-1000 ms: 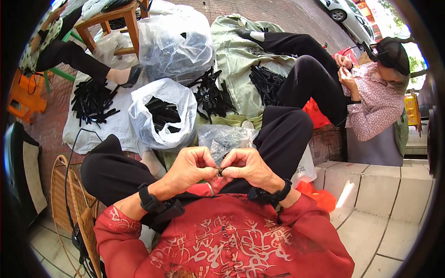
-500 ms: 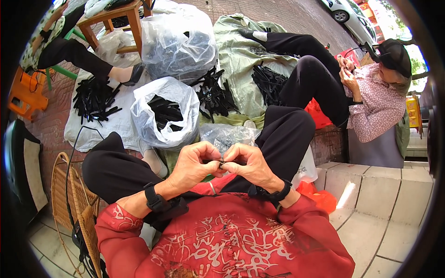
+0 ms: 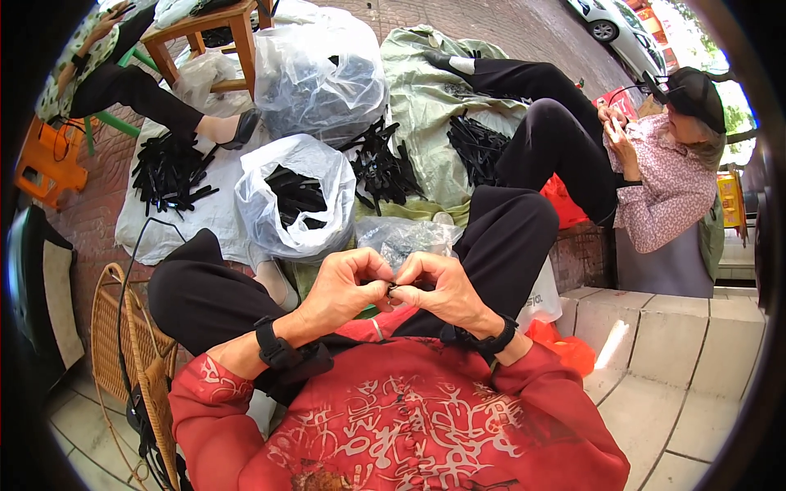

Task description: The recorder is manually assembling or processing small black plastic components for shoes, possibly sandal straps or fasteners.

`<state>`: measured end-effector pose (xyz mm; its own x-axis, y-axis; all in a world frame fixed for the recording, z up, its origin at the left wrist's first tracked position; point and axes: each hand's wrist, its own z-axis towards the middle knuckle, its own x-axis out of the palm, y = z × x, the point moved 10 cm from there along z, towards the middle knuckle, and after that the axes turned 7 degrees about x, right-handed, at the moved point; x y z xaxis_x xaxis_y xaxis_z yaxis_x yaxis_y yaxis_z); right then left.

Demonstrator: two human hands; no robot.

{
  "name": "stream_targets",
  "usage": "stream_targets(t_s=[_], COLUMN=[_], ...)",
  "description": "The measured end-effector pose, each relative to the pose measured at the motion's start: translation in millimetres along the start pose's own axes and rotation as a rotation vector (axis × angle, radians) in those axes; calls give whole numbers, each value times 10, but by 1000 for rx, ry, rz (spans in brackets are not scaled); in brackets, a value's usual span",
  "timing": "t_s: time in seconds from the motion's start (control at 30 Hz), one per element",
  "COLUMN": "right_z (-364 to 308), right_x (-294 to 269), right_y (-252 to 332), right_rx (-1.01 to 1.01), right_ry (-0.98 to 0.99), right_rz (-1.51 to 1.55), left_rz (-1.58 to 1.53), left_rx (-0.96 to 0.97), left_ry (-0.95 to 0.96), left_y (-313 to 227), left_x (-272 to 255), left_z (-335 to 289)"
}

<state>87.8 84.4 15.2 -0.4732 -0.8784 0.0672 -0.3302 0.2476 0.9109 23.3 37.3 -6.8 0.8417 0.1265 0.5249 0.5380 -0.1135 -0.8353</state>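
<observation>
In front of my red top, both hands meet above my lap. My left hand (image 3: 345, 285) is closed, thumb and forefinger pinching a small dark piece (image 3: 392, 287). My right hand (image 3: 442, 288) pinches the same piece from the other side, its fingertips touching those of the left. Fingers cover most of the piece, so its kind does not show. Just beyond the hands lies a clear plastic bag (image 3: 401, 236) with small contents I cannot make out. Past my left knee, an open white plastic bag (image 3: 255, 214) holds many long, thin black strips (image 3: 300, 195).
Black strips lie in piles, one left (image 3: 168, 173), one centre (image 3: 385, 168), one right (image 3: 475, 147). A large filled plastic bag (image 3: 319, 90) stands behind, beside a wooden stool (image 3: 201, 29). A wicker basket (image 3: 115, 352) is at left. Two people sit nearby; the right one's hands (image 3: 616, 124) are together.
My hands keep the same pinch, with barely any finger movement. The surroundings have shifted very slightly in the picture.
</observation>
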Motion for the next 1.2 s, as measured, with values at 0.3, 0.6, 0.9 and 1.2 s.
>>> stream_targets(t_s=[0.3, 0.6, 0.9, 1.2], right_z=[2, 95, 55, 83], right_x=[-56, -160, -90, -58], right_y=[-14, 22, 56, -1], right_rx=[-43, -11, 18, 28], right_ry=[10, -1, 11, -43], right_rz=[26, 227, 179, 50], left_rz=[-12, 132, 91, 50], left_rx=[41, 72, 60, 26], left_ry=[73, -23, -32, -58], left_y=[-60, -159, -128, -29], left_x=[75, 2, -38, -79], left_z=[-30, -4, 17, 49])
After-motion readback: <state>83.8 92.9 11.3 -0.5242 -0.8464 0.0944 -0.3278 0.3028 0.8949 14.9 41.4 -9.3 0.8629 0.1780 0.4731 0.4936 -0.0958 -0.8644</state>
